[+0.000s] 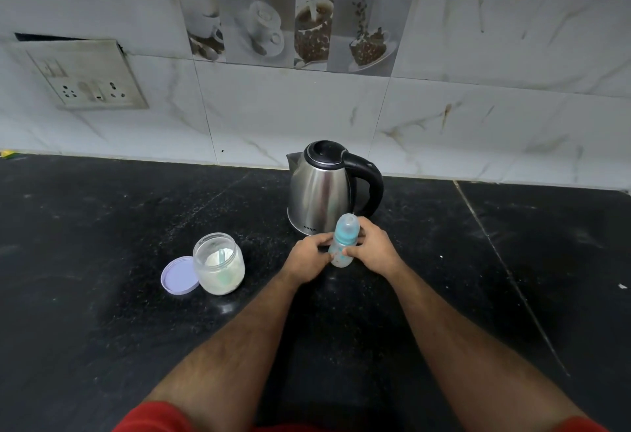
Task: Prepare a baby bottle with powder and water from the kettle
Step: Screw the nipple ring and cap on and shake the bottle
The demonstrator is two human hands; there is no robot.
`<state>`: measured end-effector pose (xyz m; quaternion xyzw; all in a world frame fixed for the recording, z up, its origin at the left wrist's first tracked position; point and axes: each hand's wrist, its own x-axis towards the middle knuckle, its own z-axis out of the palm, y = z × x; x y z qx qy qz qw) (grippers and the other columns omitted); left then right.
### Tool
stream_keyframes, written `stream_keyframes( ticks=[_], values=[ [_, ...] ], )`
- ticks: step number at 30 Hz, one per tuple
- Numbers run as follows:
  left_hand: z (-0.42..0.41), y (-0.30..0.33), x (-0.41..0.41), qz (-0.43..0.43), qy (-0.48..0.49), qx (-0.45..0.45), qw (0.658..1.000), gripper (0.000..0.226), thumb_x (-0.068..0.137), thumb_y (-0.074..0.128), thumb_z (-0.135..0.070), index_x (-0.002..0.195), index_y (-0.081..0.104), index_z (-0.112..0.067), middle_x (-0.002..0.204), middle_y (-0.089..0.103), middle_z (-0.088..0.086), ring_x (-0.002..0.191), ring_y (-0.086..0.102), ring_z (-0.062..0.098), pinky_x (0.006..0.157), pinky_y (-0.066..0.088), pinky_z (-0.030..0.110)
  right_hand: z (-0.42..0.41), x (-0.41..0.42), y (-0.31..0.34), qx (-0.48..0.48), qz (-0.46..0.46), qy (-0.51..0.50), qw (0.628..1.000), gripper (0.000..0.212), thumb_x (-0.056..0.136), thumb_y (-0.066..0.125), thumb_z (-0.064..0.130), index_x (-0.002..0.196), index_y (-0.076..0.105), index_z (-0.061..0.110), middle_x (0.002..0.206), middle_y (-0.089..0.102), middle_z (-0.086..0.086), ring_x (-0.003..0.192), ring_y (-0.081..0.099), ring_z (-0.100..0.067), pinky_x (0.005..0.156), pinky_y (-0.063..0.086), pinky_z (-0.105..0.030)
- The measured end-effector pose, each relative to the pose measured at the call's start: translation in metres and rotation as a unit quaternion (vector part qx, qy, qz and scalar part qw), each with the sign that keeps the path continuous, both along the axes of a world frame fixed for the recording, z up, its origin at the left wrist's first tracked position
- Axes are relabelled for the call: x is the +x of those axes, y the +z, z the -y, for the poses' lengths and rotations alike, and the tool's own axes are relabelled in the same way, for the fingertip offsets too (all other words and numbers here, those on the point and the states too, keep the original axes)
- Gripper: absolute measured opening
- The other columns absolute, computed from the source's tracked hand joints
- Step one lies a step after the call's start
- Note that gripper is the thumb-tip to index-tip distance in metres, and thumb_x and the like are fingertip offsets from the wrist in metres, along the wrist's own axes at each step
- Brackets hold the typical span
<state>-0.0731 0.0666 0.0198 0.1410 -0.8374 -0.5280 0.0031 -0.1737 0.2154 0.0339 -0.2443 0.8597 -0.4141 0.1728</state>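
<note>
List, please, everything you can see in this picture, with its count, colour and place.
Baby bottle: one, clear with a teal collar and cap, upright on the counter in front of the kettle, held by both hands.
Kettle: one, steel with black lid and handle, at the back of the counter near the wall.
Powder jar: one, clear, open, white powder and a scoop inside, left of the bottle.
Jar lid: one, lilac, flat on the counter against the jar's left side.
Counter: one, black stone.
Socket plate: one, grey, on the wall at left.
Left hand: fingers on the bottle.
Right hand: fingers on the bottle.
</note>
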Motion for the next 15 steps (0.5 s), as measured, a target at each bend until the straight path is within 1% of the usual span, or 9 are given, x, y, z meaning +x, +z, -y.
stream_keyframes(
  ticks=[3,7,8,10,12,15],
  values=[
    [0.003,-0.003,-0.005,-0.007,-0.003,0.010,1.000,0.053,0.088,0.066,-0.002,0.136,0.061,-0.023,0.128,0.069,-0.007,0.122,0.060,0.007,0.111,0.044,0.038,0.000,-0.004,0.000,0.000,0.008,0.006,1.000,0.063,0.072,0.081,0.002,0.127,0.056,0.021,0.114,0.066,0.004,0.105,0.064,-0.013,0.095,0.054,-0.036],
    [0.004,-0.007,-0.004,-0.006,0.004,0.017,1.000,0.052,0.089,0.069,-0.007,0.138,0.059,-0.021,0.130,0.067,-0.002,0.121,0.061,0.011,0.111,0.043,0.039,-0.002,-0.003,-0.001,0.004,0.021,0.020,1.000,0.070,0.073,0.081,0.001,0.134,0.052,0.020,0.122,0.063,0.001,0.114,0.062,-0.016,0.099,0.052,-0.038],
    [0.004,-0.008,-0.002,-0.005,0.014,0.020,1.000,0.053,0.089,0.070,-0.010,0.139,0.059,-0.022,0.131,0.066,-0.001,0.117,0.063,0.011,0.110,0.045,0.037,-0.004,-0.001,-0.001,0.000,0.028,0.015,0.999,0.073,0.073,0.081,0.000,0.136,0.051,0.020,0.124,0.063,-0.001,0.116,0.062,-0.018,0.100,0.052,-0.038],
    [0.003,-0.009,0.005,-0.007,0.041,0.031,0.999,0.053,0.089,0.073,-0.016,0.139,0.058,-0.023,0.130,0.065,-0.001,0.103,0.067,0.007,0.103,0.048,0.029,-0.008,0.006,-0.003,-0.010,0.037,-0.013,0.999,0.076,0.072,0.081,0.000,0.139,0.049,0.018,0.126,0.061,-0.005,0.117,0.062,-0.020,0.100,0.052,-0.038],
    [0.003,-0.012,0.016,-0.014,0.061,0.041,0.997,0.051,0.089,0.072,-0.017,0.138,0.058,-0.022,0.128,0.065,-0.004,0.097,0.065,0.000,0.098,0.046,0.020,-0.015,0.016,-0.006,-0.002,0.018,-0.064,0.998,0.077,0.073,0.082,0.005,0.141,0.048,0.016,0.123,0.059,-0.005,0.113,0.061,-0.019,0.099,0.051,-0.037],
    [0.006,-0.016,0.040,-0.022,0.082,0.049,0.995,0.044,0.091,0.070,-0.017,0.134,0.061,-0.020,0.123,0.068,-0.006,0.102,0.065,0.000,0.101,0.047,0.021,-0.026,0.039,-0.012,0.010,-0.026,-0.124,0.992,0.068,0.076,0.083,0.014,0.137,0.053,0.017,0.109,0.061,0.000,0.098,0.064,-0.015,0.092,0.054,-0.034]
  ],
)
